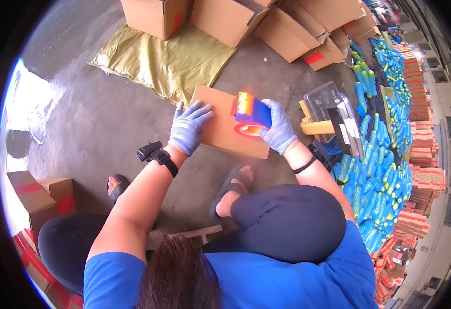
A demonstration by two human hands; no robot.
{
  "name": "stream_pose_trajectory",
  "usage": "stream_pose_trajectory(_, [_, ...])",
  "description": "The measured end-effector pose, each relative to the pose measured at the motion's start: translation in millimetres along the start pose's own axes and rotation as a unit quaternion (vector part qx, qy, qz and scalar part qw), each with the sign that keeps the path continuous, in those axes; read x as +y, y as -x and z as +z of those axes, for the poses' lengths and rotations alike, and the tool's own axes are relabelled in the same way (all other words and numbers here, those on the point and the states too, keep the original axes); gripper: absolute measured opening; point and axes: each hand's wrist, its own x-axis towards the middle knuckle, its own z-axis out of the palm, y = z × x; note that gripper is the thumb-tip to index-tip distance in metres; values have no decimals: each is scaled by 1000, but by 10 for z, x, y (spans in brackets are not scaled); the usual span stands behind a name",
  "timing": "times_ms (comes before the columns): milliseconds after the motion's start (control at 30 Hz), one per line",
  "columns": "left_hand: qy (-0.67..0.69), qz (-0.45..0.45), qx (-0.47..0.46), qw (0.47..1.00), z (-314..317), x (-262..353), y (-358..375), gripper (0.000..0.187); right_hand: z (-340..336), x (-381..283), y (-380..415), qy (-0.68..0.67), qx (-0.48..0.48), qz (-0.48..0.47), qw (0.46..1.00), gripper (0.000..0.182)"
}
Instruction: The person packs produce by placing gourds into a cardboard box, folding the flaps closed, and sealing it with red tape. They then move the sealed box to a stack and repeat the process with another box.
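A cardboard box lies on the floor in front of me, its flat brown top facing up. My left hand, in a pale grey-blue work glove, rests with its fingers spread on the left part of that top. In my right hand, gloved the same way, is a tape dispenser with a blue body, an orange front part and a roll of red tape. My fingers wrap round its right side, and it sits over the right part of the box.
A yellow woven sack lies beyond the box, with open cartons behind it. To the right stand a scale and a heap of green produce in blue nets. Taped boxes are at left.
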Motion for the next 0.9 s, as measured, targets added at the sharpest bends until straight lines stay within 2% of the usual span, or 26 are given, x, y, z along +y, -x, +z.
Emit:
stream_pose_trajectory(67, [0,-1,19,1000,-82,110,-79,27,-53,-263,-113,-66,-45,11,997,76])
stream_pose_trajectory(100, [146,-107,27,983,-137,189,-135,26,-43,-199,-112,-20,-14,-18,1000,77])
stream_pose_trajectory(133, [289,-211,32,933,-134,265,-160,26,-41,-184,-96,28,17,-43,999,77])
stream_pose_trajectory(167, [464,-221,142,846,149,294,-137,34,-39,-156,-98,66,22,-98,993,81])
stream_pose_trajectory(200, [465,-221,137,846,111,361,-189,34,-62,-198,-100,66,22,-93,993,81])
stream_pose_trajectory(233, [580,-332,26,744,0,437,-261,39,-94,-249,-114,55,-22,-78,995,77])
stream_pose_trajectory(267, [666,-427,-86,606,-89,496,-315,44,-101,-274,-109,44,-66,-63,995,74])
stream_pose_trajectory(333, [684,-411,-108,594,-8,516,-341,46,-71,-230,-66,62,-53,-78,994,76])
stream_pose_trajectory(400, [737,-440,-93,505,99,513,-372,43,-80,-230,-27,80,-41,-93,992,78])
stream_pose_trajectory(433, [738,-440,-93,503,90,558,-379,43,-90,-255,-24,71,-27,-102,992,77])
stream_pose_trajectory(500, [736,-488,-35,468,47,701,-412,34,-75,-262,-25,60,-15,-114,992,76])
stream_pose_trajectory(533, [737,-489,-33,466,12,745,-419,34,-57,-238,-3,58,-7,-107,993,77])
stream_pose_trajectory(600, [748,-451,8,486,-28,795,-418,18,-33,-194,31,54,-1,-100,994,77])
stream_pose_trajectory(633, [748,-453,10,485,15,786,-408,18,-29,-172,40,48,-3,-98,994,77])
stream_pose_trajectory(700, [706,-424,6,567,124,768,-387,17,-54,-139,74,41,-7,-97,994,76])
stream_pose_trajectory(733, [707,-425,7,566,161,762,-375,17,-87,-124,93,65,-34,-104,992,73])
stream_pose_trajectory(800, [595,-367,100,708,171,751,-391,17,-143,-156,49,89,-61,-112,988,75])
stream_pose_trajectory(833, [595,-367,102,708,134,703,-404,17,-184,-199,-11,74,-88,-126,985,72])
stream_pose_trajectory(900, [498,-377,118,772,34,528,-374,16,-283,-308,-93,60,-116,-138,982,71])
